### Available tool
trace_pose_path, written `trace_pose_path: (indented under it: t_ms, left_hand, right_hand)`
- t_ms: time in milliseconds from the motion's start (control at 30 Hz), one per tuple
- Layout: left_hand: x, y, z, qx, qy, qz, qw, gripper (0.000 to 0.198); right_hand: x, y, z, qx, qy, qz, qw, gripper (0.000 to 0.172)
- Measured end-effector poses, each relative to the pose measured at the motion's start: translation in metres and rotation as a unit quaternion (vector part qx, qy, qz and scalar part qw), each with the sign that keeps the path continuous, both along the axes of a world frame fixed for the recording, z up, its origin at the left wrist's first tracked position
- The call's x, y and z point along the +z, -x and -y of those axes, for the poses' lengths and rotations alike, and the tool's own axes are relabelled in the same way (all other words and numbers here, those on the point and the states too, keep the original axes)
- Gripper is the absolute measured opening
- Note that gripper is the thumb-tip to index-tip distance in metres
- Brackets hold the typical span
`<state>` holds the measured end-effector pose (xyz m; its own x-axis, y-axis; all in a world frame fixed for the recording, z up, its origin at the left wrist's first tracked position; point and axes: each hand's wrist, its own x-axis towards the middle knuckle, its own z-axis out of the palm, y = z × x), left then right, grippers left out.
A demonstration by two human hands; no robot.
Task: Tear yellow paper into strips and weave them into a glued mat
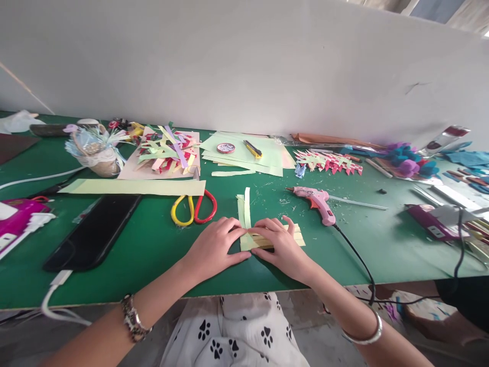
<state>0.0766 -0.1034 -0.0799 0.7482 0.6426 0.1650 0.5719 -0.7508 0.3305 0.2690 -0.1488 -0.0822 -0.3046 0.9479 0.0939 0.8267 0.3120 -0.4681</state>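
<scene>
Pale yellow-green paper strips (298, 238) lie side by side near the front edge of the green table, with two upright strips (247, 208) crossing them at their left end. My left hand (216, 242) grips the left end of this paper piece, thumb below and fingers above. From the other side, my right hand (280, 244) pinches the same piece, its thumb close to my left thumb and its little finger raised. My fingers partly cover the crossing. Above my left hand rest scissors (194, 208) with one yellow and one red handle.
A pink glue gun (313, 199) with its cord lies to the right. A black phone (95, 232) is plugged in at left, beside a long paper strip (133, 187). Behind are a pile of coloured strips (168, 150), green sheets (217, 142), a yellow cutter (253, 149) and a tape roll (225, 148).
</scene>
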Motion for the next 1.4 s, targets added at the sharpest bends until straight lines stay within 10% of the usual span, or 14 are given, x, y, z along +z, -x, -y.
trace_pose_path:
  t_ms: [1000,1400]
  left_hand:
    - [0.002,-0.004,0.003,-0.049,-0.065,-0.043,0.996,0.02]
    - [0.008,-0.015,0.008,0.046,-0.021,-0.014,0.999,0.02]
  right_hand:
    - [0.014,-0.037,-0.016,-0.027,0.005,0.076,0.997,0.012]
    - [0.039,-0.037,-0.017,-0.009,-0.044,0.054,0.998,0.02]
